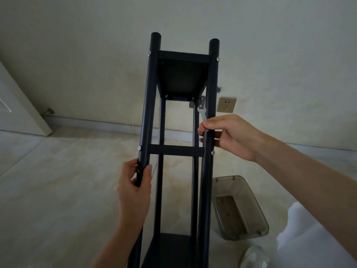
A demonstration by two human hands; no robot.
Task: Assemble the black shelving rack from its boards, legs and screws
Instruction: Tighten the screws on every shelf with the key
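The black shelving rack (pixel 178 153) stands upright in front of me, with boards screwed between its round legs. A top board (pixel 181 78) shows from underneath, a middle board (pixel 176 150) edge-on and a bottom board (pixel 166 250) low down. My left hand (pixel 134 190) grips the near left leg (pixel 146 113) just below the middle board. My right hand (pixel 229 136) wraps the near right leg (pixel 209 105) above the middle board and pinches a small silver wrench (pixel 202 115) against it. Silver screw heads (pixel 212 152) show on both legs.
A clear plastic bin (pixel 239 207) sits on the tiled floor right of the rack. A wall socket (pixel 226 104) and a metal bracket are on the wall behind. A white door (pixel 19 105) stands at left. White cloth and a clear bag lie at bottom right.
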